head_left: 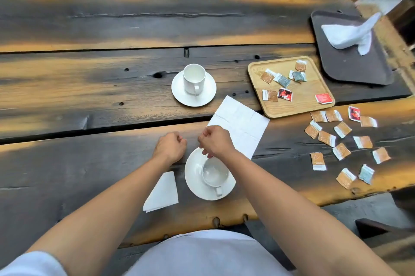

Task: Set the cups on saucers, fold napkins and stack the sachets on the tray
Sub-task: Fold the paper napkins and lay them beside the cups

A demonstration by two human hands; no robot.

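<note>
The napkin (242,123) lies flat on the surface (89,163), one corner at my right grip (215,142). Thin, limp: take a corner. My left grip (170,147) is curled, empty; whether the right pinches, I cannot tell.

Cups (194,78) on saucers (179,91); sachets (342,138) right

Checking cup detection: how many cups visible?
2. Far cup on the far saucer mid-table; near cup on the near saucer, by the right hand. None look hidden.
</note>
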